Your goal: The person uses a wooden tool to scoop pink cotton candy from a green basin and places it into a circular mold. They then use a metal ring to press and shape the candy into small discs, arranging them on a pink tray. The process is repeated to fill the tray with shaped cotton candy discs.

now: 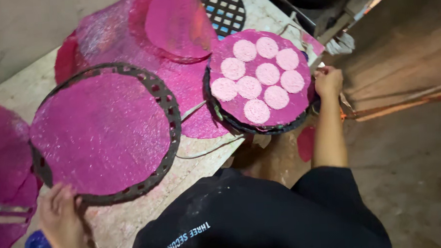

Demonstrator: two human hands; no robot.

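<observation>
My left hand [61, 215] grips the near tray [168, 116] rim; my right hand [327, 80] clutches the far tray [215, 107] bearing pale discs [258, 77].

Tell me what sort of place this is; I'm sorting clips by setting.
Probably a small food-making workshop: pink sheets lie on round perforated trays, pale pink discs are laid on one sheet, and the worn worktable stands over a bare concrete floor.

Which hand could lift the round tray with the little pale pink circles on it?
Probably the right hand: it already rests at the rim of that dark round tray. The left hand is far off, gripping the other tray with the big pink sheet.
</observation>
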